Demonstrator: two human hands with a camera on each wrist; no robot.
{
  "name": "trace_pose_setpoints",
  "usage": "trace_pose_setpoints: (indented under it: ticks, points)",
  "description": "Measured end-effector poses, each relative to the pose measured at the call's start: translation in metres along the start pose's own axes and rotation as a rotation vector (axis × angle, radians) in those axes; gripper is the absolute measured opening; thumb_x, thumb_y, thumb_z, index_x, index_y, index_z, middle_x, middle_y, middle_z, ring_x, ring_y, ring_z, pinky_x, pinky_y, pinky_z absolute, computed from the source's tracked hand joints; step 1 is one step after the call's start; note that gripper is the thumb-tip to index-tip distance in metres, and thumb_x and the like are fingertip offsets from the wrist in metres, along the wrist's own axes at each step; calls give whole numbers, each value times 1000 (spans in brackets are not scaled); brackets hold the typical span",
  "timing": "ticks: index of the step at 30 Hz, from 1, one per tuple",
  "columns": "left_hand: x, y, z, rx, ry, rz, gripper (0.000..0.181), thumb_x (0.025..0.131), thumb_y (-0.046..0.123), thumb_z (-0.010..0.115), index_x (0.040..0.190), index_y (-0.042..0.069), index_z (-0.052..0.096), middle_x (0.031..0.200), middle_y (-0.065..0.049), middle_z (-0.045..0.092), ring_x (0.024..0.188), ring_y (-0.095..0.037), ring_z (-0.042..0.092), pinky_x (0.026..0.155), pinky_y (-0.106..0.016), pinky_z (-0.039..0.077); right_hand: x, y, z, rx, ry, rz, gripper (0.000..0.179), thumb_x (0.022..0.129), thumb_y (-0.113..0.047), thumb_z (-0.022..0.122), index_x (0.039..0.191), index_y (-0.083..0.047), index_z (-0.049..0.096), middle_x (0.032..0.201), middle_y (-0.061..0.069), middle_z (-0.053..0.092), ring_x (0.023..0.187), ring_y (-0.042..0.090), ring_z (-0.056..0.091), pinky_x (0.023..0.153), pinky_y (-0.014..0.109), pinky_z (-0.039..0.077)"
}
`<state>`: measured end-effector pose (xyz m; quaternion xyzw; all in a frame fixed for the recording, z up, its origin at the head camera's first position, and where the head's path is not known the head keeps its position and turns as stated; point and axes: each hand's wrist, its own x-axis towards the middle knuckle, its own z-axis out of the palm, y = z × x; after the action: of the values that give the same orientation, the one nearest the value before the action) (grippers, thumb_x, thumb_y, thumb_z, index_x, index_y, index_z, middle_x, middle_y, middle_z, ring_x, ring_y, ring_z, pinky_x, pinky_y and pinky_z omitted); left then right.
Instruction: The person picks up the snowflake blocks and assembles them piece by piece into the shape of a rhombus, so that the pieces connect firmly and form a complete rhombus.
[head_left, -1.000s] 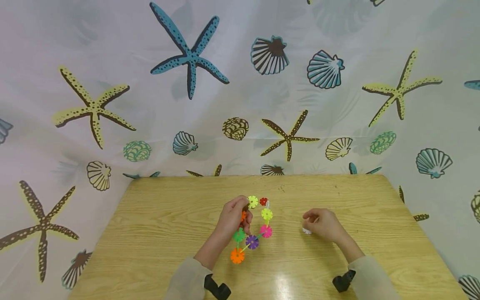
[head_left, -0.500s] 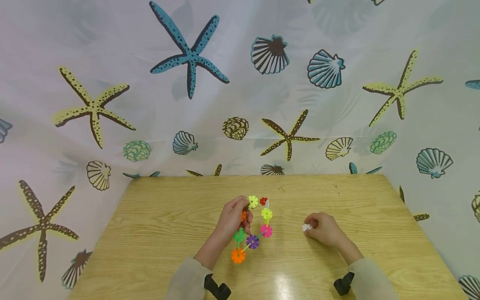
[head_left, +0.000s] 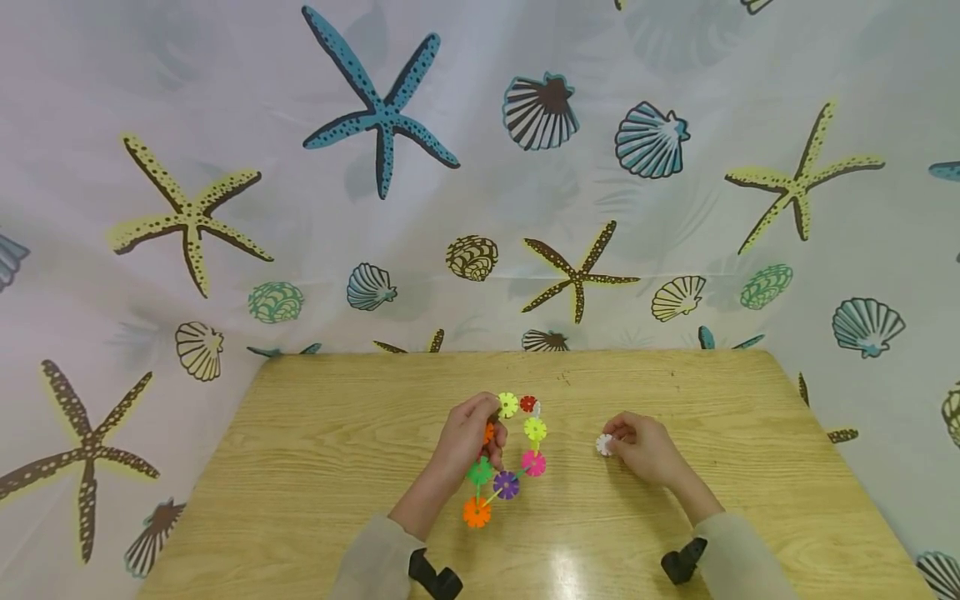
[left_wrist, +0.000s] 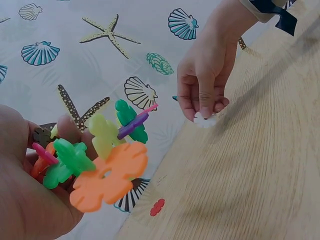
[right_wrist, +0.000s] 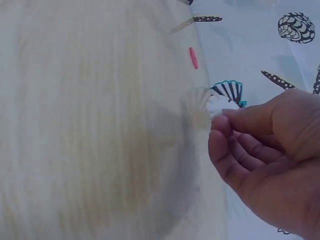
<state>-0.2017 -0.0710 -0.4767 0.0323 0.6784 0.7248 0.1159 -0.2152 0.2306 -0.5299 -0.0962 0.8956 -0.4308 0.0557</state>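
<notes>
My left hand (head_left: 459, 435) grips a chain of flower-shaped snowflake discs, slotted edge to edge in several colours. An orange disc (head_left: 476, 512) hangs lowest, with a purple disc (head_left: 506, 485) and a pink disc (head_left: 534, 463) up its right side. In the left wrist view a green disc (left_wrist: 70, 162) sits close to the palm, and the fingers hide part of the chain. To the right, my right hand (head_left: 647, 450) pinches a white snowflake disc (head_left: 603, 445) between thumb and fingertips. The right wrist view shows that white disc (right_wrist: 220, 105) projecting beyond the fingertips.
A red disc (left_wrist: 157, 207) lies apart on the wooden table (head_left: 337, 417), behind the chain. A cloth (head_left: 450, 192) printed with starfish and shells hangs round the table's back and sides.
My right hand has picked the white disc up from the table and shifted it slightly left and away from me. My left hand and the chain have hardly moved.
</notes>
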Motion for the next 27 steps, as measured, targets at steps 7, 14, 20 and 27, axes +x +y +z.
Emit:
trace_pose_setpoints:
  ticks: [7, 14, 20, 27]
  points:
    - [-1, 1, 2, 7, -17, 0, 34, 112, 23, 41, 82, 9, 48, 65, -4, 52, 43, -12, 47, 48, -28, 55, 9, -19, -6, 120, 67, -77, 12, 102, -1, 66, 113, 3, 69, 100, 18, 72, 81, 26, 70, 66, 33, 61]
    - [-2, 1, 4, 12, -29, 1, 35, 111, 22, 40, 80, 9, 47, 61, -2, 50, 39, -12, 46, 46, -30, 56, 14, -53, -8, 163, 85, -135, 15, 104, -7, 66, 116, 0, 71, 102, 19, 74, 83, 24, 72, 73, 30, 63]
    - [-4, 2, 5, 5, -34, -7, 34, 111, 23, 41, 81, 9, 49, 62, -2, 51, 40, -13, 46, 48, -30, 57, 16, -81, -6, 182, 72, -198, 16, 105, -8, 65, 117, -1, 71, 102, 20, 74, 87, 33, 72, 73, 23, 60]
    - [-5, 4, 6, -5, -44, -8, 35, 112, 24, 41, 81, 9, 48, 62, -2, 51, 41, -12, 48, 50, -31, 59, 22, -98, 0, 174, 83, -247, 14, 104, -9, 66, 115, -2, 72, 102, 18, 75, 86, 26, 70, 74, 23, 59]
